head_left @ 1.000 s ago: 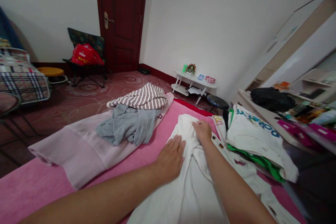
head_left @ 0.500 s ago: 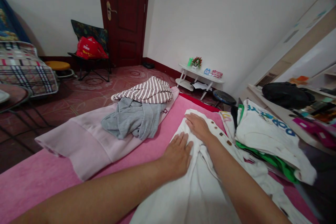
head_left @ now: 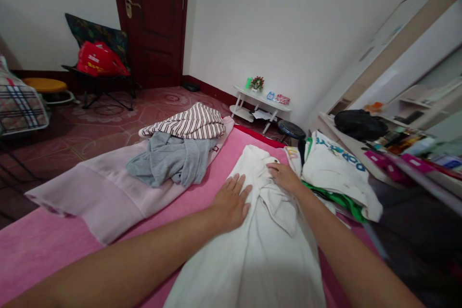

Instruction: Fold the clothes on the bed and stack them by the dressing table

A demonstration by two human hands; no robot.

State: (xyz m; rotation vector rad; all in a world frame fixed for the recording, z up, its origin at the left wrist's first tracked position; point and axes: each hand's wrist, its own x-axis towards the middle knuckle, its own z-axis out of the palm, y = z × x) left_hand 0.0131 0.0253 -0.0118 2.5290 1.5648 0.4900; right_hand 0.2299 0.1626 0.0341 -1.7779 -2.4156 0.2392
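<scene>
A white garment [head_left: 260, 250] lies along the pink bed cover [head_left: 54, 255] in front of me. My left hand [head_left: 231, 202] rests flat on its left edge, fingers stretched and spread. My right hand [head_left: 287, 176] lies on the garment's upper right part near a folded flap, fingers curled on the cloth. Right of it sits a pile of clothes with a white printed shirt [head_left: 335, 168] on top of a green one [head_left: 342, 200].
A pale pink garment [head_left: 108, 187] lies to the left with a grey garment [head_left: 169, 161] and a striped one [head_left: 191, 125] on it. A small white table [head_left: 260, 103], a dark door [head_left: 151, 19], and a chair holding a red bag [head_left: 97, 57] stand beyond. A cluttered shelf [head_left: 397, 154] runs along the right.
My right hand has shifted right across the white garment, folding a flap over its middle. The left hand stays flat. The view has swung a little to the right.
</scene>
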